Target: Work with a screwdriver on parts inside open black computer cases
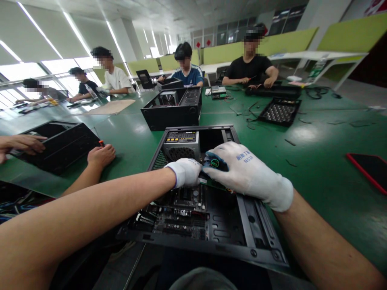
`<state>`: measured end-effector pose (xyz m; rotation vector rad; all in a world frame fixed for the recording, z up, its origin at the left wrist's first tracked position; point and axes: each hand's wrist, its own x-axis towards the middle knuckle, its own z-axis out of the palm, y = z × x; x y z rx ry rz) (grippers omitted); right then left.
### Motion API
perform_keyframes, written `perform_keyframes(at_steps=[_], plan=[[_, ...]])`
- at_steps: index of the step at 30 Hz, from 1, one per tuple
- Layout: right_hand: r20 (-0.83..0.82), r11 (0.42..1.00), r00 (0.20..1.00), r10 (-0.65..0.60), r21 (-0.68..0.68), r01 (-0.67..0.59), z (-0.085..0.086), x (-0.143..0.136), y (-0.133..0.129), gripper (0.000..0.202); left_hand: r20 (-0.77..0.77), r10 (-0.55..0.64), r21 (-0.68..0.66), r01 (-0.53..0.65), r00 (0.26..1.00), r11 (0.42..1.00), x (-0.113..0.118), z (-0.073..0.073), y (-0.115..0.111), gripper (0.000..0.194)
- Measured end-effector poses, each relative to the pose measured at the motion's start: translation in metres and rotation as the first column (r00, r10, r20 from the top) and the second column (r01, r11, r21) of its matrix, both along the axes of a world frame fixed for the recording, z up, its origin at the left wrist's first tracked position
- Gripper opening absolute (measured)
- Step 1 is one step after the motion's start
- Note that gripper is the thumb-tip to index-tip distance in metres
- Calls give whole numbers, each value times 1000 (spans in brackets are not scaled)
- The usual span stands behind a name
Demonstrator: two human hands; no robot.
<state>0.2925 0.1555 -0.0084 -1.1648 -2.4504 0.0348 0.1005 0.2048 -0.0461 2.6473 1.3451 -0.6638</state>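
Green bench (317, 133), open PC case (211, 217): our left hand (186, 172) and right hand (242, 171) clamped on cooler fan (214, 163); we risk bending motherboard (181, 209) if pressing unevenly.

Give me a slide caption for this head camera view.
Gloved left hand and right hand grip a cooler fan inside an open computer case.

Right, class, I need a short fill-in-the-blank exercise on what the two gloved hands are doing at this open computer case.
1. Both the left hand and the right hand wear white ____.
2. The hands rest on a cooler fan inside an open computer ____.
3. The case lies on a table whose top is ____ in colour.
4. Behind the fan, at the far end of the case, sits the power ____.

Missing words: gloves; case; green; supply
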Motion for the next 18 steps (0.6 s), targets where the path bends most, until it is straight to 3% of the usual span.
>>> perform_keyframes(at_steps=[8, 13, 18], plan=[[-13, 1000, 1000, -8, -9, 8, 1, -1, 0, 51, -40, -34, -41, 32, 999, 999, -5, 6, 3, 48], [-20, 1000, 1000, -1, -10, 0, 1, -1, 0, 49, 125, -108, -207, 132, 986, 969, -9, 9, -1, 30], [-21, 1000, 1000, 5, -11, -6, 1, 0, 0, 49, 125, 1, -348, 43, 992, 937, -10, 16, -7, 24]])
